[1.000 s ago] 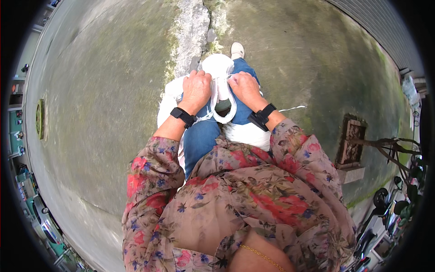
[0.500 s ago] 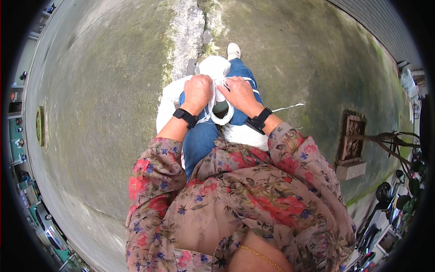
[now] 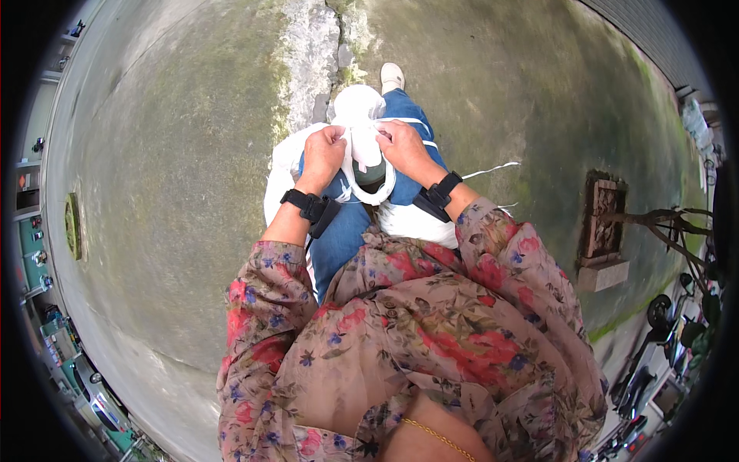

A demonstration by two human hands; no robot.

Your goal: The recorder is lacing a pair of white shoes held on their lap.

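Observation:
A white shoe (image 3: 359, 102) lies across my lap, toe pointing away and its dark-lined opening towards me. Its pale tongue (image 3: 366, 148) shows between my hands. My left hand (image 3: 322, 158) is closed, thumb and fingers pinching the left edge of the shoe's lacing. On the opposite edge my right hand (image 3: 404, 146) pinches in the same way. Whether a lace is between the fingertips is too small to tell. A white lace (image 3: 408, 121) runs rightward over my jeans (image 3: 339, 250). White cloth or sacking (image 3: 416, 225) lies under and beside the shoe.
Mossy concrete ground (image 3: 185, 177) surrounds me, with a pale cracked strip (image 3: 305, 61) ahead. At the right are a brick-edged planter (image 3: 605, 219) with a bare trunk, and parked motorbikes (image 3: 639, 377). A round ground cover (image 3: 72, 225) lies far left.
My hands have drawn apart, left hand leftward, and their fingertips now pinch the shoe's edges. More of the tongue shows between them. The view has shifted slightly.

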